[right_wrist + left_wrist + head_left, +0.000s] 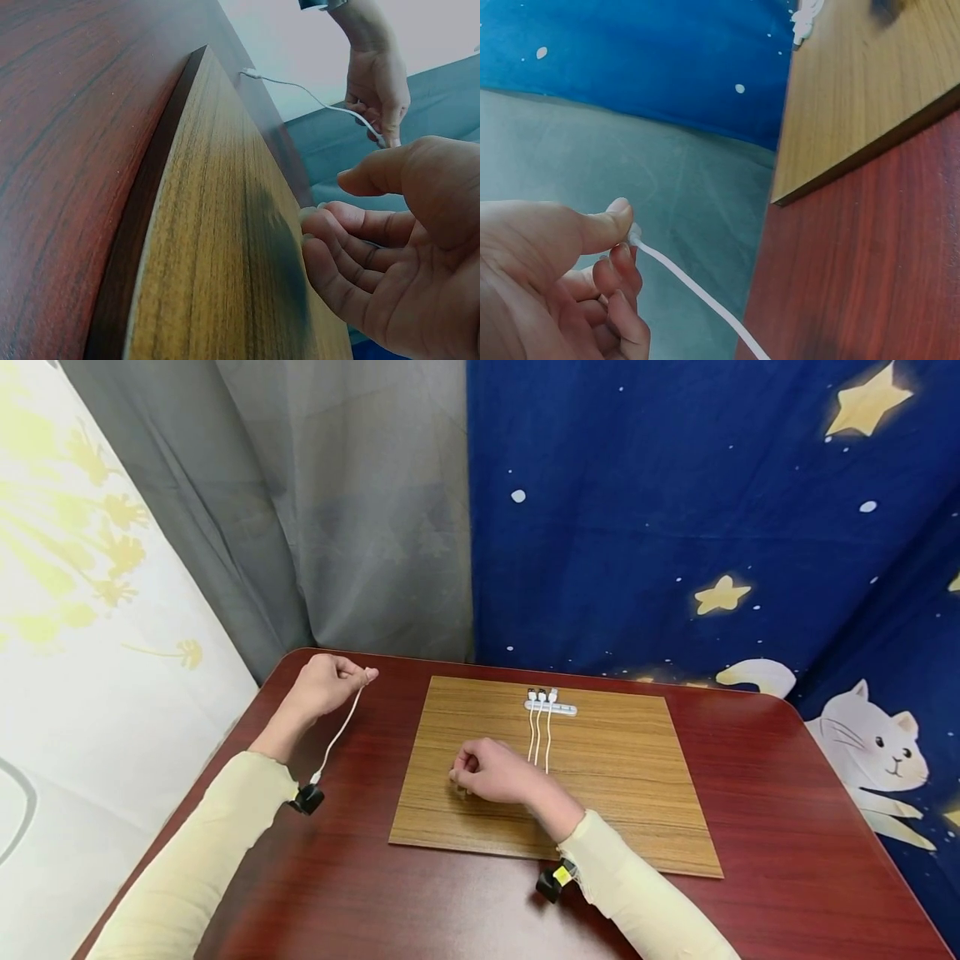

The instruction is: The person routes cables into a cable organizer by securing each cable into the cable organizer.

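At the table's far left, my left hand [327, 683] pinches one end of a short white cable [339, 735] between thumb and fingers; its other plug hangs down by the wrist. The left wrist view shows the thumb pressed against that cable end. Over the wooden board's left half is my right hand [495, 770], fingers loosely curled with nothing in them; in the right wrist view a gap separates thumb and fingers. Several white cables [548, 739] sit side by side in a pale cable holder [570, 710] near the board's back edge. My right hand hides their lower ends.
A wood-grain board [622, 777] lies on the dark red table [337, 893]. Behind the table hang a grey curtain [382, 527] and a blue starry curtain [637, 543]. To the left is a white patterned cloth [97, 693].
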### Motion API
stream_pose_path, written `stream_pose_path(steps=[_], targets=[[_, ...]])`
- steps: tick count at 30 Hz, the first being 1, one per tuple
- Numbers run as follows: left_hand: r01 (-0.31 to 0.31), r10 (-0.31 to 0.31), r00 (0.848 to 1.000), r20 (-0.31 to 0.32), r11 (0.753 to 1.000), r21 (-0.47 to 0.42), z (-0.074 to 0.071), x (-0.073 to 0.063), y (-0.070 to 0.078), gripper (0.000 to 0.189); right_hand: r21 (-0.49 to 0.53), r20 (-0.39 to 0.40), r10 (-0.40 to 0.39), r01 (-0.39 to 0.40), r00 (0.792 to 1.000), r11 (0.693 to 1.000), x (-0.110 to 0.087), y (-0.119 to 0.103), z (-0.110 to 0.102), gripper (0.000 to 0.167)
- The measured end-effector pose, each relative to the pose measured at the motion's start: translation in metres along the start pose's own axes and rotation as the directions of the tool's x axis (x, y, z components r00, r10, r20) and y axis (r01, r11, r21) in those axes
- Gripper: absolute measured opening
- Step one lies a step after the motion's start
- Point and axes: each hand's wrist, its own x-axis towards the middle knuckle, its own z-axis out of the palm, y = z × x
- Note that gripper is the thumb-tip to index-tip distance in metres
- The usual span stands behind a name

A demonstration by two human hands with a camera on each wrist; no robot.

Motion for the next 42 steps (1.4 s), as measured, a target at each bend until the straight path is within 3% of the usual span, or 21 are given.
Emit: stream_pose_path(steps=[21, 42], targets=[[-0.067, 0.063, 0.996, -0.056, 0.995, -0.074, -0.014, -0.008, 0.022, 0.04, 0.017, -0.018, -0.028, 0.028, 0.999, 0.999, 0.011, -0.004, -0.001, 0.014], [-0.074, 0.065, 0.996, -0.068, 0.988, -0.138, -0.023, -0.016, 0.042, 0.048, 0.045, -0.031, -0.035, 0.036, 0.999, 0.998, 0.021, -0.013, 0.001, 0.013]])
